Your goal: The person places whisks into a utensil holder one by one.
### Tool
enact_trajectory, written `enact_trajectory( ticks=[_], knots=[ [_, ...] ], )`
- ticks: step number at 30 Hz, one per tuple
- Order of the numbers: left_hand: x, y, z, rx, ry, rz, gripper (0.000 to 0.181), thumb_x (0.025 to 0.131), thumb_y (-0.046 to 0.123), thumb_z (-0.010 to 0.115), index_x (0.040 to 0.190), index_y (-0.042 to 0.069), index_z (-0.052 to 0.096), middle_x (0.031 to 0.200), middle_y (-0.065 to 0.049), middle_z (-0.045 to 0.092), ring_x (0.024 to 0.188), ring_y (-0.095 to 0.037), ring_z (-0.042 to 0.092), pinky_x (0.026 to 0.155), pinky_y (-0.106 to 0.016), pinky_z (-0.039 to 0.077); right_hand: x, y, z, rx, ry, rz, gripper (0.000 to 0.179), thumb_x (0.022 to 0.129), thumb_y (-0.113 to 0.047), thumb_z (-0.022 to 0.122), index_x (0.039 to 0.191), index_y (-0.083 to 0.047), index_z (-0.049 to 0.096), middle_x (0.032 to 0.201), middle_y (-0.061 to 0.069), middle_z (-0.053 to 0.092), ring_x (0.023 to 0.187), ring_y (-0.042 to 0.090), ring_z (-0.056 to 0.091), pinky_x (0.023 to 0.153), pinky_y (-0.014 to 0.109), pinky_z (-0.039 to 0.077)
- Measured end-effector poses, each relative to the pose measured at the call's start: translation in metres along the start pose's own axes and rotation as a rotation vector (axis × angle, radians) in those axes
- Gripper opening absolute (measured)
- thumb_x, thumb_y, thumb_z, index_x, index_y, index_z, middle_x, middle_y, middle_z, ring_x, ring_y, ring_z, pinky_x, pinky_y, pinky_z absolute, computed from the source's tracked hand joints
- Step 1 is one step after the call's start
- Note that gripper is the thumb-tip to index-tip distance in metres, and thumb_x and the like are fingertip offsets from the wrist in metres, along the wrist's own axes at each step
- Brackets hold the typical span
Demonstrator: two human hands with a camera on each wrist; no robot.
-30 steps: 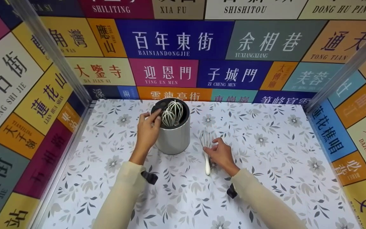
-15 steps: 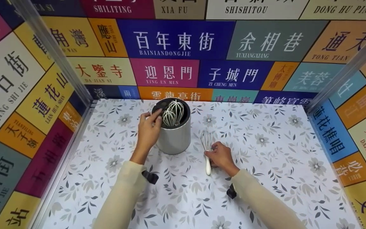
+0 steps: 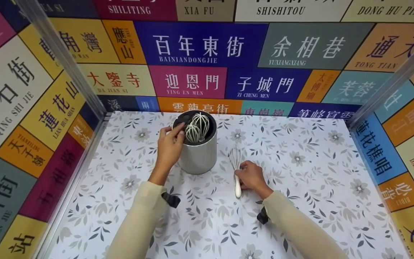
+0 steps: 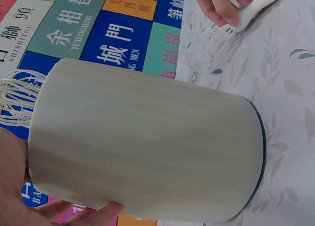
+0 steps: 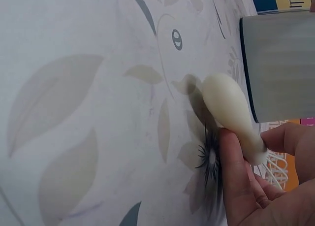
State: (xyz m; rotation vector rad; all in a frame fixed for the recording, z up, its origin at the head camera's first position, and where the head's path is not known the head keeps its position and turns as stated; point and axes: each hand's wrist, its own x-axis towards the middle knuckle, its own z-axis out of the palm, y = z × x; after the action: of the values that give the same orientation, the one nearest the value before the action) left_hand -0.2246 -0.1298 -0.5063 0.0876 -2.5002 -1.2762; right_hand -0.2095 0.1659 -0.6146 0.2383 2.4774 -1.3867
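Note:
A grey cylindrical utensil holder with a black inner rim stands upright. Two whisks stick out of its top, wire heads up. My left hand holds the holder at its left rim; in the left wrist view, fingers lie along its wall. To the right of the holder, my right hand pinches another whisk where the cream handle meets the wires. Its wire head points toward the back wall. In the right wrist view, the thick handle end is close over the tablecloth.
The table has a white cloth printed with grey leaves and flowers. Colourful panels of street names wall in its back and both sides. Metal posts mark the back corners.
My right fingers have moved from the whisk's wires down to the top of its handle and closed on it. The left hand stays at the utensil holder.

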Motion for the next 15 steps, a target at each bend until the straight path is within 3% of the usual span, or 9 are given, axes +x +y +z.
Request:
enact_trajectory(
  ticks=[7,15],
  knots=[
    [0.001,0.001,0.000,-0.001,-0.004,-0.002,0.035,0.102,0.020,0.059,0.136,0.020,0.069,0.133,-0.024,0.054,0.105,-0.033,0.062,0.093,-0.047,0.050,-0.001,-0.009,-0.007,0.035,-0.009,0.019,0.040,0.091,-0.024,0.064,0.125,-0.004,0.062,0.102,0.016,0.070,0.067,0.021,0.071,0.056,0.038,0.060],
    [0.000,0.001,0.000,-0.007,0.011,0.013,0.034,0.101,0.020,0.060,0.134,0.019,0.070,0.131,-0.025,0.055,0.099,-0.033,0.063,0.091,-0.046,0.050,-0.001,-0.022,-0.014,0.087,0.014,-0.015,0.039,0.090,-0.022,0.063,0.125,-0.005,0.062,0.096,0.012,0.069,0.063,0.020,0.071,0.062,0.045,0.061]
  ],
)
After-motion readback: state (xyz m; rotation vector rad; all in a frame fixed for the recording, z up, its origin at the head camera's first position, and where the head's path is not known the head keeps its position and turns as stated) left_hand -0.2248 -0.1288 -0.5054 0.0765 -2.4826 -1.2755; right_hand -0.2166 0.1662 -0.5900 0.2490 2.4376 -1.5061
